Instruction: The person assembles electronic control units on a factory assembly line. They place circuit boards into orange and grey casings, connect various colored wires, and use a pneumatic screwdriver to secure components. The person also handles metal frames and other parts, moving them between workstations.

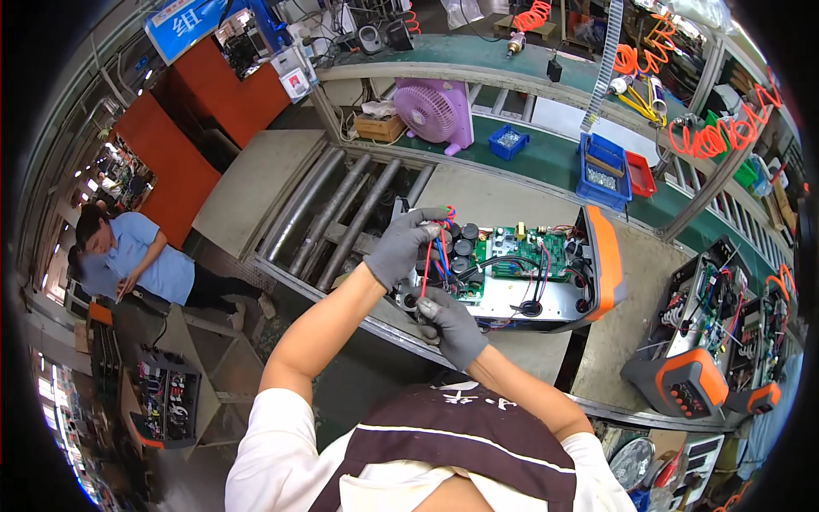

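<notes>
**Two gloved hands hold wires at one end of a machine**

In the head view, the machine lies on the desk in front of the person, with its insides showing. Its orange end points right. The hands are at its left end.

The left hand, in a grey glove, has its grip pinched on red and blue wires. The right hand, in a grey glove too, is lower down. Its grip is squeezed on the bottom part of a red wire.

The hands hide some of the machine's left end. Black cables loop over the green board, and black cans stand close by the wires.

Metal rollers are on the left. Behind the machine are a purple fan, a small blue box of little parts, a bigger blue box and a red box. Curly orange hoses hang at the back right. On the right, two more machines sit side by side. Far left, a person in a blue shirt is standing.
</notes>
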`<move>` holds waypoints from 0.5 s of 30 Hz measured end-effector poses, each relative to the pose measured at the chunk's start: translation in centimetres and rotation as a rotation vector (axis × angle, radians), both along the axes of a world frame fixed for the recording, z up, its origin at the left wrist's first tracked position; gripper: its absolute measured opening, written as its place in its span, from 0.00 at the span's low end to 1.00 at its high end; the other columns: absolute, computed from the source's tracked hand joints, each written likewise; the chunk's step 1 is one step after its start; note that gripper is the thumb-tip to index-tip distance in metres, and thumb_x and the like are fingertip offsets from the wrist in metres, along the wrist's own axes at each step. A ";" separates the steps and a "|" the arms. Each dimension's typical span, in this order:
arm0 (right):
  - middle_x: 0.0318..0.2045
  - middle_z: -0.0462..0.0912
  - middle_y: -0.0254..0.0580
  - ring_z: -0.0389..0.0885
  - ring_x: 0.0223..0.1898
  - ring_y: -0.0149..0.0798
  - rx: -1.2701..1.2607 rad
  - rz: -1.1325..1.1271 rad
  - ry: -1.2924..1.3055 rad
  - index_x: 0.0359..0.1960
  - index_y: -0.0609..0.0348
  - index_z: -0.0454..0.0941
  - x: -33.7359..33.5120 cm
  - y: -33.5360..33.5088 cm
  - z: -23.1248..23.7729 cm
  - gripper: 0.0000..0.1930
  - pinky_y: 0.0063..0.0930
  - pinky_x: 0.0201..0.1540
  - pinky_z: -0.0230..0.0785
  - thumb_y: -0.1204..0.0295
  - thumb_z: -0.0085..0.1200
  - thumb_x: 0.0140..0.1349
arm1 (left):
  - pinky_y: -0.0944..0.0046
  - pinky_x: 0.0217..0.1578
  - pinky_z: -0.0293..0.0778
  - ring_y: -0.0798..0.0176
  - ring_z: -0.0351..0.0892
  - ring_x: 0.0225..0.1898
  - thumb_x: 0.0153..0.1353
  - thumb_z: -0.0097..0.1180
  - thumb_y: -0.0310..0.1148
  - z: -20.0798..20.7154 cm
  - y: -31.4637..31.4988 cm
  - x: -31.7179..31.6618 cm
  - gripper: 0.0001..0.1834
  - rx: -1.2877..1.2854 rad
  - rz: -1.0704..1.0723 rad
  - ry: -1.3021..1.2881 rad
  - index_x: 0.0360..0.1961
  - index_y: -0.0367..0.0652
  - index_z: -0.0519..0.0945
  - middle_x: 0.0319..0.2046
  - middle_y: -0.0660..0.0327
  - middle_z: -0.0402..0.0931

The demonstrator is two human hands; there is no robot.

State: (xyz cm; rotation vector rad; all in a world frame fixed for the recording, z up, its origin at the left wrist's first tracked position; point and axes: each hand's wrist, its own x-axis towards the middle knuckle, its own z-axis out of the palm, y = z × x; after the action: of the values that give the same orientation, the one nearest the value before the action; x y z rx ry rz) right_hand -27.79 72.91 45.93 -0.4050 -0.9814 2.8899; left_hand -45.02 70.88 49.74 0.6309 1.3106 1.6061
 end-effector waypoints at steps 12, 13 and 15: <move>0.15 0.67 0.27 0.58 0.13 0.20 0.400 0.011 -0.172 0.27 0.53 0.71 -1.8 2.9 -0.7 0.09 0.16 0.14 0.45 0.67 0.58 0.58 | 0.62 0.33 0.74 0.61 0.78 0.32 0.49 0.60 0.37 1.8 -1.4 -1.6 0.31 -0.330 0.048 0.834 0.54 0.42 0.64 0.25 0.58 0.74; 0.16 0.68 0.27 0.58 0.13 0.20 0.417 0.006 -0.162 0.26 0.53 0.71 -1.9 2.8 -0.4 0.09 0.16 0.14 0.45 0.67 0.58 0.58 | 0.59 0.33 0.74 0.57 0.79 0.33 0.50 0.60 0.38 2.7 -1.8 -1.5 0.31 -0.358 0.051 1.047 0.54 0.41 0.64 0.26 0.55 0.75; 0.16 0.68 0.27 0.59 0.14 0.21 0.450 -0.022 -0.160 0.25 0.55 0.72 -2.4 2.6 -1.2 0.09 0.17 0.15 0.47 0.68 0.58 0.58 | 0.54 0.34 0.73 0.50 0.79 0.34 0.51 0.59 0.40 3.8 -2.9 -1.8 0.31 -0.412 0.054 1.473 0.54 0.40 0.64 0.28 0.49 0.78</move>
State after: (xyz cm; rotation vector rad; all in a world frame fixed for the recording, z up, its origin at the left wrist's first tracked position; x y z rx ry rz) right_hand -30.15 75.53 44.78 -0.6073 -1.5874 2.5355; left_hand -46.78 67.99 53.55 1.6258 2.5729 0.6620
